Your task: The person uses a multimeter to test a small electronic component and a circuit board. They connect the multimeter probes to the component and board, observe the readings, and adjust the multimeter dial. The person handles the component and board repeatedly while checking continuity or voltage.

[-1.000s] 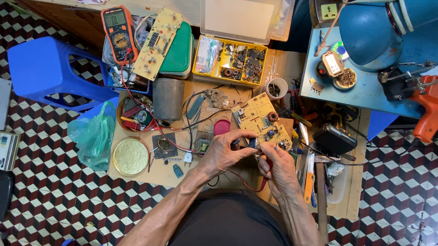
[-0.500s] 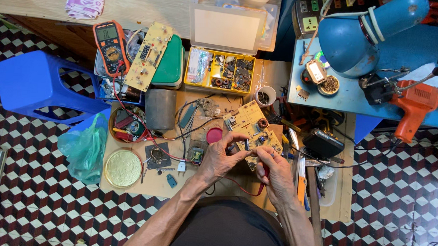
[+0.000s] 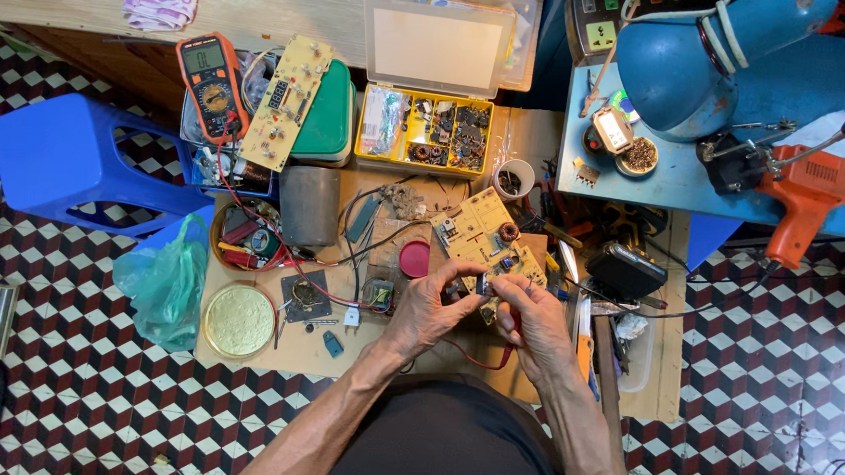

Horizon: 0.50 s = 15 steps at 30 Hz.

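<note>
Left hand (image 3: 430,305) and right hand (image 3: 532,316) met fingertip to fingertip, each grip pinched on a small dark component (image 3: 484,286) between them, tan circuit board (image 3: 488,243) just beyond the grips, red round lid (image 3: 414,258) left of them, on the cluttered desk (image 3: 272,347).

blue stool (image 3: 70,156), red-white-black cube-patterned floor (image 3: 77,403), yellow parts box (image 3: 426,132)

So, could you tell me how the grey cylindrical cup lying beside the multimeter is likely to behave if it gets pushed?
The grey cup lies on its side on the cardboard mat, so a sideways nudge would probably roll it. It looks empty, so likely light for its size. The red wires running next to it might stop it or get dragged along.
</note>
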Motion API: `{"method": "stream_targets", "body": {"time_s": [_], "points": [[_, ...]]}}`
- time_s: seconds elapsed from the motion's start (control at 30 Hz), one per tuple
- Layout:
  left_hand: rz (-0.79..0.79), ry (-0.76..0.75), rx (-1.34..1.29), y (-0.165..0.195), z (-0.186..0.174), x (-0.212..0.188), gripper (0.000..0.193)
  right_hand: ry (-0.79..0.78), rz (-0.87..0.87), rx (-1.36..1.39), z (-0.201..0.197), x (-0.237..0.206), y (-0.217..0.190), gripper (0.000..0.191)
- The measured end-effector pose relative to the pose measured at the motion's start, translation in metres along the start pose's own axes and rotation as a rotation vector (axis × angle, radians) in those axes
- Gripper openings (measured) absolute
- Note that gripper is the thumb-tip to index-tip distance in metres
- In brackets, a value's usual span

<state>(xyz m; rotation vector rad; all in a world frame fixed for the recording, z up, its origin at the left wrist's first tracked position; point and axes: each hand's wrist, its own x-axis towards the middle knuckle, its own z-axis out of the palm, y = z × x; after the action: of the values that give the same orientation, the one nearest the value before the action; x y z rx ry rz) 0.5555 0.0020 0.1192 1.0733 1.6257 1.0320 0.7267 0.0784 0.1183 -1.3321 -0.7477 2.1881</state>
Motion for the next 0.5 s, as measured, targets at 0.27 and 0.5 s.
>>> {"method": "stream_targets", "body": {"time_s": [0.27,0.5], "points": [[0.126,0.025,0.030,-0.001,-0.003,-0.002,0.035,-0.011,0.004,-0.003,0.002,0.001,0.002,0.014],[0.154,-0.017,0.039,-0.003,-0.006,0.004,0.035,0.013,-0.052,-0.042,0.003,0.000,0.008,0.015]]}}
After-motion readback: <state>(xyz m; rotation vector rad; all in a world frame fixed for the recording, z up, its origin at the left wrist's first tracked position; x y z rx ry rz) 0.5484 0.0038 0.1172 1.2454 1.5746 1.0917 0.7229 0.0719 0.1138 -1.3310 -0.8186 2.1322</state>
